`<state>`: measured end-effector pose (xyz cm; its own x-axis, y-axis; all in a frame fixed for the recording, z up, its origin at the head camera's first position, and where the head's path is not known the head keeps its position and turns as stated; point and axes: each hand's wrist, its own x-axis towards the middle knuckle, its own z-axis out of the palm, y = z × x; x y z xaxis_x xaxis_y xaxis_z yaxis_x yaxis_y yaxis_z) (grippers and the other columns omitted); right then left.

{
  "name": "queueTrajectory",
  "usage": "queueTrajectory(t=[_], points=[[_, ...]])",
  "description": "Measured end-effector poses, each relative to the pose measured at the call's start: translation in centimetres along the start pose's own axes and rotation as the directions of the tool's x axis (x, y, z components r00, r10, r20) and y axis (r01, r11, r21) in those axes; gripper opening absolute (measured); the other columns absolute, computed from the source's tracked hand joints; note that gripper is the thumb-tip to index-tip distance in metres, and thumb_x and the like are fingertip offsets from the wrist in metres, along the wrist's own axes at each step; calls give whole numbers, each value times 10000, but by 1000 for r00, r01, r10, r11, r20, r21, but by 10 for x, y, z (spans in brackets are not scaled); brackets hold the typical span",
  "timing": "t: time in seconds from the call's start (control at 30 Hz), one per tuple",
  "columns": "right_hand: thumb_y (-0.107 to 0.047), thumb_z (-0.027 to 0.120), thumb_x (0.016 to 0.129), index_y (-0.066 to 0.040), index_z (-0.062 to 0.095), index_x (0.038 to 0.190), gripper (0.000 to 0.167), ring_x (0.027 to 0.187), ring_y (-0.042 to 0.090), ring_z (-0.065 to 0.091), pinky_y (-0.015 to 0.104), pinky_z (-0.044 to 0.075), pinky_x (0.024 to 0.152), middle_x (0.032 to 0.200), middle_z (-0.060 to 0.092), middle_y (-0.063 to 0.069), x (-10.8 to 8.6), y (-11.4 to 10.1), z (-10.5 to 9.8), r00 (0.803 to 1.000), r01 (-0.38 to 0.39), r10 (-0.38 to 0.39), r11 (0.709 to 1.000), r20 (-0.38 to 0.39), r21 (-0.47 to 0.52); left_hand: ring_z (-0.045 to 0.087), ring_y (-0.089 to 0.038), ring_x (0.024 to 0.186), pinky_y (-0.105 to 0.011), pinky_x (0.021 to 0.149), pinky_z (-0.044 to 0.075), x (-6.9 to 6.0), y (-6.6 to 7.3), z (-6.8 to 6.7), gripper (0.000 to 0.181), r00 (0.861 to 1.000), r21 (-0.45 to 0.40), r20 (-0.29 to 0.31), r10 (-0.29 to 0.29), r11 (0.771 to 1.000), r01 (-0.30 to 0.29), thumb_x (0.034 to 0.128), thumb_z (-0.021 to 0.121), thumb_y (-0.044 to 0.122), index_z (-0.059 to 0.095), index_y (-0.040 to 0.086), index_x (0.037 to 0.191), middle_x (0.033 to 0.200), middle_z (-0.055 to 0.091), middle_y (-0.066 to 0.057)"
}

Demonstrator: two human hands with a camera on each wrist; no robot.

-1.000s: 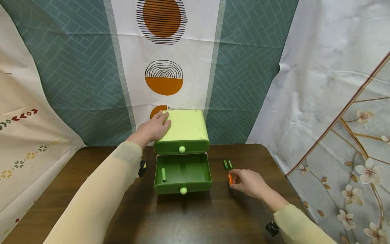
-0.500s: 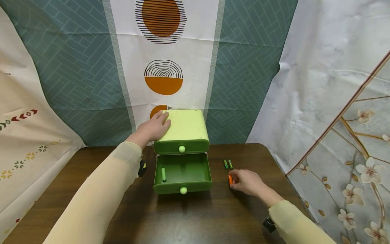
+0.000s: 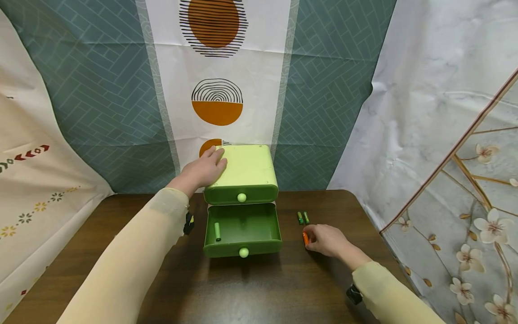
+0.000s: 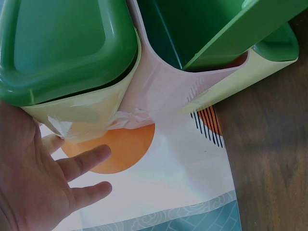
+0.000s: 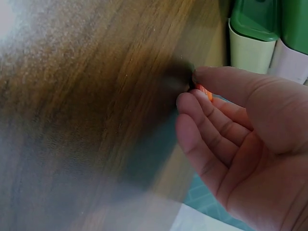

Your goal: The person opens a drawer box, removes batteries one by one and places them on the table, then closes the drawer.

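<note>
My left hand (image 3: 202, 170) rests on the left side of the top of a light-green drawer cabinet (image 3: 247, 166), its fingers extended. Below, a green drawer (image 3: 252, 225) is pulled out, and a light-green battery (image 3: 217, 232) lies in its left part. To the right of the cabinet, my right hand (image 3: 329, 240) pinches an orange battery (image 3: 305, 238) between thumb and fingers, low over the table. In the right wrist view the orange battery (image 5: 206, 92) is mostly hidden by the fingers.
Two small green batteries (image 3: 300, 218) lie side by side on the brown table (image 3: 251, 292), just beyond my right hand. Patterned cloths (image 3: 332, 90) hang behind the table and at both sides. The upper drawer (image 3: 226, 196) is closed.
My right wrist and forearm have shifted slightly left, while the fingers stay at the orange battery. My left hand and the cabinet have not visibly moved.
</note>
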<state>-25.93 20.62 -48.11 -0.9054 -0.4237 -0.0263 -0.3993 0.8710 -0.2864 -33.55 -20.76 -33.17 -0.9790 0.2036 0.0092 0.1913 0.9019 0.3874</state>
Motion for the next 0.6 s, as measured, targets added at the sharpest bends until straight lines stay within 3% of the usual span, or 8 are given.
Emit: queueTrajectory(t=[0.6], points=[[-153, 927, 896, -72, 763, 1322, 464, 792, 109, 624, 416, 580, 765, 884, 701, -89, 2, -2, -1, 999, -35, 35, 999, 23, 12, 53, -354, 1704, -655, 1303, 219, 0, 0, 0, 704, 1000, 8, -15, 3, 1000, -3, 1188, 229, 515, 147, 175, 1799, 1855, 13, -138]])
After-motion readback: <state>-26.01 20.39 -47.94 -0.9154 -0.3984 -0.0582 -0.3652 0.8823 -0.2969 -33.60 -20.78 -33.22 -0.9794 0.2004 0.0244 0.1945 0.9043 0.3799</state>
